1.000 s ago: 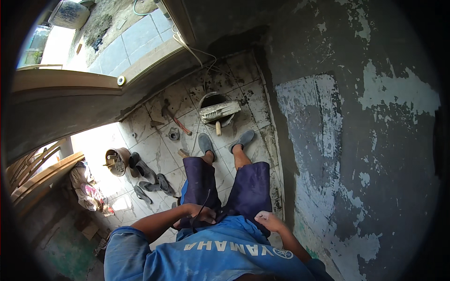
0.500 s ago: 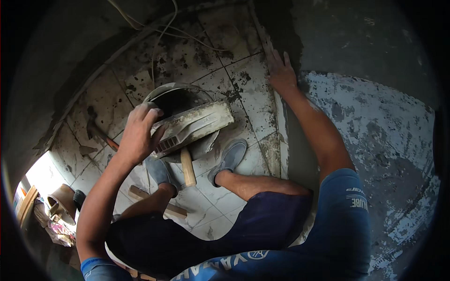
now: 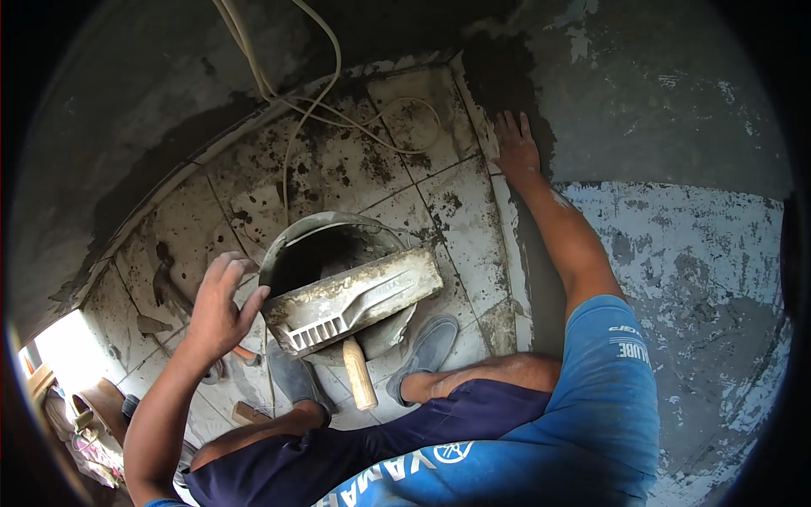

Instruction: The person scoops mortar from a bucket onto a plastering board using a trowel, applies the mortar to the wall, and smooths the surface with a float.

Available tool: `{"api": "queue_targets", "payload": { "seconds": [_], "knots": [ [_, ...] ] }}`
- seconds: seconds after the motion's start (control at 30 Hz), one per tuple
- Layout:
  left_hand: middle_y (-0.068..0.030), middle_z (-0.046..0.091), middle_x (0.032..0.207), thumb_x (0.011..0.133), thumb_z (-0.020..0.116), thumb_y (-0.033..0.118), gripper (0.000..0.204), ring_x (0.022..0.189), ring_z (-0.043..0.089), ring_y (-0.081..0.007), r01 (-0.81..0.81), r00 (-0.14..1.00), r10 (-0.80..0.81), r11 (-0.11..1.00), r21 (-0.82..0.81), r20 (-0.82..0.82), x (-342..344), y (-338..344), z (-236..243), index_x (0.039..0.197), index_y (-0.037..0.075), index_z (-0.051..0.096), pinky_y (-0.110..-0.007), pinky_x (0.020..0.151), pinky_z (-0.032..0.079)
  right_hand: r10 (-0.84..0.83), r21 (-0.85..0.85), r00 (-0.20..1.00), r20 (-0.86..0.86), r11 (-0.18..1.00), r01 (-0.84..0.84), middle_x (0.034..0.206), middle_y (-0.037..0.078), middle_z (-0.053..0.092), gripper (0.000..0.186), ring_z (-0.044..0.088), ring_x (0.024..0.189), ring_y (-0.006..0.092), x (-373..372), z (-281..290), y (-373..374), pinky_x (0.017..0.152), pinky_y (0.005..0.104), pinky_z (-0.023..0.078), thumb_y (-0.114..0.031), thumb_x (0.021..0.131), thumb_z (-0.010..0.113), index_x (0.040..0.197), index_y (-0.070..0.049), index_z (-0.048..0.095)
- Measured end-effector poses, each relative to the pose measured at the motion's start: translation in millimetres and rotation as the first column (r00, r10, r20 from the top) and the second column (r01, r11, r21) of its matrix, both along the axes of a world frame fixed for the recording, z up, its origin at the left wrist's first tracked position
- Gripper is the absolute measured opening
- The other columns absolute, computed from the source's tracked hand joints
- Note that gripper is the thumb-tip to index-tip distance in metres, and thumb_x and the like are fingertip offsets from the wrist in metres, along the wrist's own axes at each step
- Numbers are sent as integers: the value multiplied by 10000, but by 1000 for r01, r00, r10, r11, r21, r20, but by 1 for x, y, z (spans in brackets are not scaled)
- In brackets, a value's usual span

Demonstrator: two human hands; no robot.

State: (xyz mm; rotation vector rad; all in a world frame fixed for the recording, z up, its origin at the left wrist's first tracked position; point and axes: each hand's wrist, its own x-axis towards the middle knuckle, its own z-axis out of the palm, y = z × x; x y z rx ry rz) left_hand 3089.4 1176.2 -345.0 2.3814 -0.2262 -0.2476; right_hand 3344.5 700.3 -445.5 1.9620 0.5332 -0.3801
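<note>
My left hand [image 3: 223,306] hovers beside the left end of a mortar-crusted, pale plastic tray-like piece [image 3: 359,300] with slots. Its fingers are loosely bent, thumb apart, and nothing shows in them. The slotted piece lies tilted across the mouth of a dirty bucket [image 3: 296,226], whose inside is dark. A wooden handle [image 3: 360,376] sticks out from under it toward me; what it belongs to is hidden. Out to the right, my right hand [image 3: 517,152] is stretched with fingers apart against the dark damp strip [image 3: 507,80] at the wall's foot, holding nothing visible.
Behind the bucket, a pale cable [image 3: 336,63] loops over stained floor tiles [image 3: 456,207]. A hammer [image 3: 166,275] lies left, partly behind my arm. My feet flank the bucket's near side. A patchy grey wall [image 3: 676,270] rises right; a tipped container [image 3: 106,406] stands lower left.
My left hand has come away from the slotted piece, leftward. The right hand stays against the strip. The whole view has shifted, so the bucket and floor appear lower.
</note>
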Motion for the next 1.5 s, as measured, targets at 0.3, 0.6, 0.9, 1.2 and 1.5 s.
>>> {"api": "queue_targets", "payload": {
  "seconds": [0.3, 0.6, 0.9, 1.2, 1.5],
  "knots": [
    [-188, 549, 1149, 855, 668, 262, 401, 1088, 528, -355, 213, 966, -217, 976, 46, 138, 10, -20, -14, 1143, 6, 558, -429, 936, 428, -176, 568, 979, 98, 818, 91, 1545, 124, 260, 690, 186, 1443, 309, -51, 30, 37, 1157, 534, 153, -490, 919, 521, 1442, -60, 390],
    [4, 596, 834, 919, 617, 419, 353, 730, 502, -86, -455, 652, -19, 790, -411, -758, 58, 8, -83, 953, 68, 635, -225, 625, 388, -423, 345, 167, -890, -387, 855, 1349, 193, 508, 468, 527, 1215, 316, -217, 36, 25, 985, 400, 433, -214, 957, 442, 1377, -6, 433],
    [-86, 667, 893, 903, 668, 335, 371, 802, 635, -123, -671, 662, 96, 516, -532, -743, 68, 50, -80, 1040, -7, 619, -281, 726, 529, 343, -425, -261, -902, -598, 679, 1364, 193, 490, 518, 533, 1210, 274, -269, 45, 122, 995, 376, 438, -122, 943, 402, 1440, -9, 312],
    [-192, 615, 1136, 822, 690, 466, 592, 1090, 568, -279, -630, 772, 554, 731, -263, -310, 36, 154, -70, 1166, -12, 622, -379, 958, 427, 7, 552, 580, -815, -299, 778, 882, 95, 651, 387, 615, 780, 146, -251, 78, 242, 729, 284, 494, -301, 918, 620, 1119, 25, 562],
    [-170, 633, 1072, 725, 749, 267, 571, 1007, 614, -336, -83, 993, 110, 902, 424, -38, -3, 61, -6, 1223, 63, 556, -393, 878, 467, -50, 495, 496, -867, 34, 868, 909, 232, 659, 683, 663, 863, 321, -255, 83, 333, 785, 394, 505, -512, 821, 668, 1158, 52, 481]
  ]
}}
